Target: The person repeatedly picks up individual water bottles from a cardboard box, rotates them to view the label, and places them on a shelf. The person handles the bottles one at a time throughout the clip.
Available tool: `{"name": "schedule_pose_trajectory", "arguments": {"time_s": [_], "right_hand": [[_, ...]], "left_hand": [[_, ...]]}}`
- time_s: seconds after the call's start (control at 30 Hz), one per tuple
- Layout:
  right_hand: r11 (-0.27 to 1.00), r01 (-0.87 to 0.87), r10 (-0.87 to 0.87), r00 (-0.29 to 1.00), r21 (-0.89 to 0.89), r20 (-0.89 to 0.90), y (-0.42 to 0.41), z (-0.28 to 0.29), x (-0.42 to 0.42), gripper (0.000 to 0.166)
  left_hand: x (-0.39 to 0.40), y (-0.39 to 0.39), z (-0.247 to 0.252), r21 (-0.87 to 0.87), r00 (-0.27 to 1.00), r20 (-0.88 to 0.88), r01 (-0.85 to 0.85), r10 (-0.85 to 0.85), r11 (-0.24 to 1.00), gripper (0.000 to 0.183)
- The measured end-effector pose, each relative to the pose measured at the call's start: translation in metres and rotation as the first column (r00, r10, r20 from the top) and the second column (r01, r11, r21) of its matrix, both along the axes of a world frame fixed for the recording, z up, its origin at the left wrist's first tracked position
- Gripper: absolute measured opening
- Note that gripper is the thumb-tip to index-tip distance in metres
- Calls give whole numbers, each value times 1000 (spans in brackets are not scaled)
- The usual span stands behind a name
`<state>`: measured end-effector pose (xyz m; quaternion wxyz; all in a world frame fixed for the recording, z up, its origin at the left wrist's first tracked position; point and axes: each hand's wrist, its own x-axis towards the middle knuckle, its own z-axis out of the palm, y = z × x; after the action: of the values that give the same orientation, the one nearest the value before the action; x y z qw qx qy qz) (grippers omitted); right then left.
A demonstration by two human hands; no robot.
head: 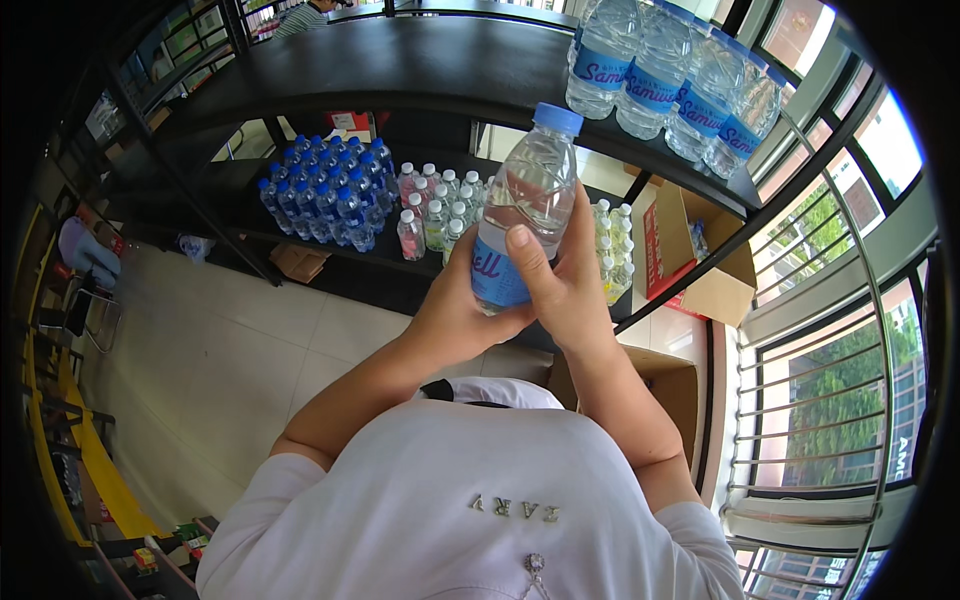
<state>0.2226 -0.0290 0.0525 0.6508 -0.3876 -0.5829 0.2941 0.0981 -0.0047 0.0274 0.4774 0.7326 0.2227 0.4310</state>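
Note:
Both my hands hold one clear plastic water bottle (531, 184) upright, slightly tilted, in front of the shelf edge. It has a blue cap and a blue label with writing. My left hand (457, 311) wraps its lower left side. On the right side, my right hand (574, 289) grips it with the thumb across the front; its other fingers are mostly hidden behind the bottle. Similar water bottles (660, 82) with blue labels stand in rows at the right end of the black upper shelf (360, 64).
Below, the lower shelf (232, 202) carries blue-capped bottles (326, 187) and white-capped drinks (435, 210). An open cardboard box (720, 262) stands at right, another (675, 390) nearer me. Window bars (817, 390) line the right side. A person (304, 19) is beyond the shelf.

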Motion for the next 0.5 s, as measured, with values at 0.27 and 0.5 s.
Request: {"name": "schedule_pose_trajectory", "arguments": {"time_s": [0.27, 0.5], "right_hand": [[997, 61, -64, 996, -54, -61, 3, -6, 1, 84], [998, -14, 6, 991, -55, -135, 4, 3, 5, 73]], "left_hand": [[2, 1, 1, 199, 977, -153, -116, 148, 973, 84], [-1, 4, 0, 402, 985, -97, -89, 139, 911, 84]]}}
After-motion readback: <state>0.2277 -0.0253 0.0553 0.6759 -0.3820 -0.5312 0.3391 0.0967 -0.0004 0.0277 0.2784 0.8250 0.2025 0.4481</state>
